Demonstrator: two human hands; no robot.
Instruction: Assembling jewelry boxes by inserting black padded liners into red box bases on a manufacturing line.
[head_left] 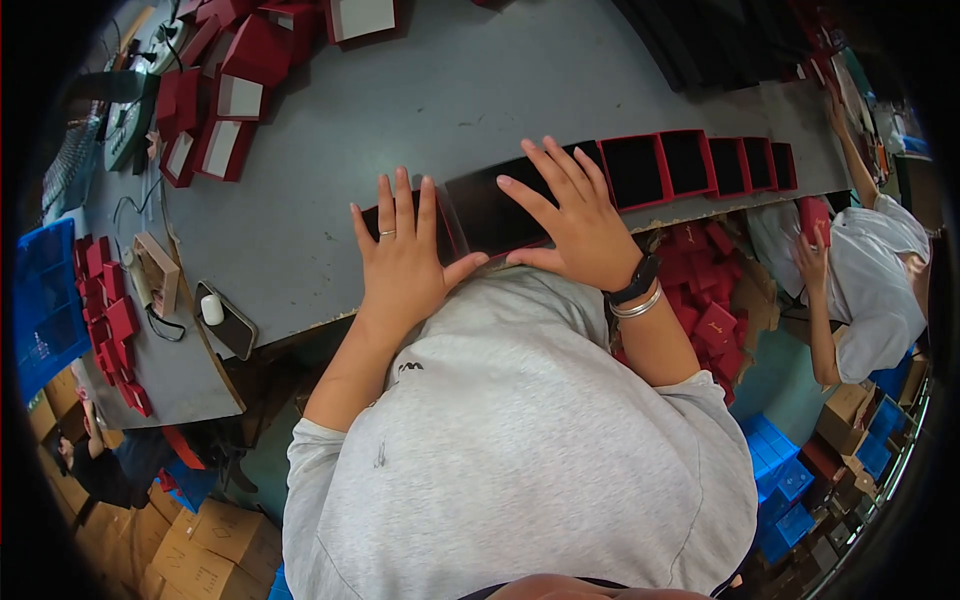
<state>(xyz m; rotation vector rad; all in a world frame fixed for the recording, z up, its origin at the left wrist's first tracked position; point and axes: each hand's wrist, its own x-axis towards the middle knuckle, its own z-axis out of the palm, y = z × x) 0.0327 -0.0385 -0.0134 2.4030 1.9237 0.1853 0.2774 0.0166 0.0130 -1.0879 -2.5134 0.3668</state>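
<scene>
A row of red boxes with black insides (636, 170) runs along the near edge of the grey table, from in front of me off to the right. My left hand (405, 255) lies with its fingers stretched out over the box at the row's left end, hiding much of it. Over a dark, shiny black piece (490, 205) beside that box, my right hand (575, 215) is spread flat, thumb toward the near edge. Whether this piece is a sheet or a box lining I cannot tell. Both hands are open and grip nothing.
Red boxes with white insides (240, 95) are heaped at the far left of the table (330, 120). A phone (232, 325) with a white earbud case lies near the left edge. Black pieces (710, 45) lie far right. Below the row is a carton of red boxes (712, 325). Co-workers are either side.
</scene>
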